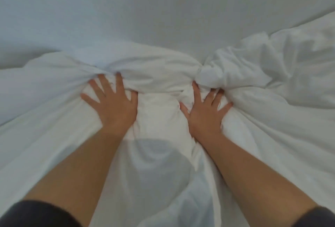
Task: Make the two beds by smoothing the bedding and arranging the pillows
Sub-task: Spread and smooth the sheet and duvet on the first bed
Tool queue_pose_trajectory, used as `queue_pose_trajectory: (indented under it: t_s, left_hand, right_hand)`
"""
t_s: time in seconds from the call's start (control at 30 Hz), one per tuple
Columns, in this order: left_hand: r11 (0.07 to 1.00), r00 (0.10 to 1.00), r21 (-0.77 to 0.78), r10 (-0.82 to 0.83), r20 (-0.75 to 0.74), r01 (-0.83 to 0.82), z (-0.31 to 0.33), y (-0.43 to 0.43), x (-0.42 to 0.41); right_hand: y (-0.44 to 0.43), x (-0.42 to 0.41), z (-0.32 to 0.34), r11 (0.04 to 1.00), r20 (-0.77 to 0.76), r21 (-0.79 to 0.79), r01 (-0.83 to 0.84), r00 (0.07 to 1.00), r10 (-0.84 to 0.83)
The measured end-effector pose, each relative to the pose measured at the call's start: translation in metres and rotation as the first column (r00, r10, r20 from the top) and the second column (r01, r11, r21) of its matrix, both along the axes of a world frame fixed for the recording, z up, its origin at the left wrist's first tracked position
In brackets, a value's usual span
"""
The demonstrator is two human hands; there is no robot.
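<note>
Dark sleeves sit at the bottom corners of the view, pushed up so both forearms are bare as they reach forward over a white duvet. Both palms press flat, face down, on the duvet near the middle of the picture, a short stretch of cloth between them.

On the left side, the left hand has its fingers spread wide, their tips pushed against a thick bunched fold of the duvet that runs across the bed just beyond them. On the other side, the right hand also has its fingers fanned apart, with the fingertips partly sunk into crumpled cloth, so their ends are hidden. Neither hand pinches or grips the cloth; both lie open on top of it.

The duvet covers the whole lower part of the view and is heaped in loose wrinkles toward the right edge. Beyond the bunched fold lies a smooth, flat pale sheet, filling the upper part of the picture. A soft shadow falls on the duvet between the two forearms.
</note>
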State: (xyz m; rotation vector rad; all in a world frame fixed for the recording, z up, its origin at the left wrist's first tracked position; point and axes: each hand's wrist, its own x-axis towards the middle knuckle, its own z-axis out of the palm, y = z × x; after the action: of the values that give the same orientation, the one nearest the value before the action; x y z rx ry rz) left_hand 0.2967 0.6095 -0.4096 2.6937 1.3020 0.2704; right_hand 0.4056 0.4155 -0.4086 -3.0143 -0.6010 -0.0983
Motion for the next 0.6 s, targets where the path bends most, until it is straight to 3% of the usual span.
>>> queue_pose_trajectory:
  t_s: [0.2, 0.37, 0.5, 0.57, 0.6]
  left_hand:
    - [0.996, 0.991, -0.081, 0.025, -0.133, -0.036, 0.009, 0.012, 0.017]
    - [0.946, 0.964, -0.31, -0.165, -0.209, 0.095, 0.043, -0.01, -0.038]
    - [0.945, 0.945, -0.276, -0.241, -0.222, 0.176, 0.068, -0.068, -0.121]
    - [0.98, 0.937, -0.19, -0.12, -0.327, 0.06, 0.074, -0.077, -0.156]
    - [0.987, 0.92, -0.158, -0.029, -0.391, -0.036, 0.078, -0.079, -0.175]
  right_hand:
    - [-0.004, 0.013, 0.001, 0.996, -0.029, -0.068, -0.051, 0.998, 0.049]
    - [-0.015, 0.003, 0.02, 0.991, -0.204, -0.095, -0.099, 0.976, 0.078]
    - [-0.048, -0.027, 0.064, 0.976, -0.474, 0.11, -0.188, 0.853, 0.218]
    - [-0.064, -0.048, 0.091, 0.92, -0.517, 0.229, -0.317, 0.761, 0.391]
    - [-0.069, -0.065, 0.098, 0.872, -0.479, 0.171, -0.458, 0.735, 0.48]
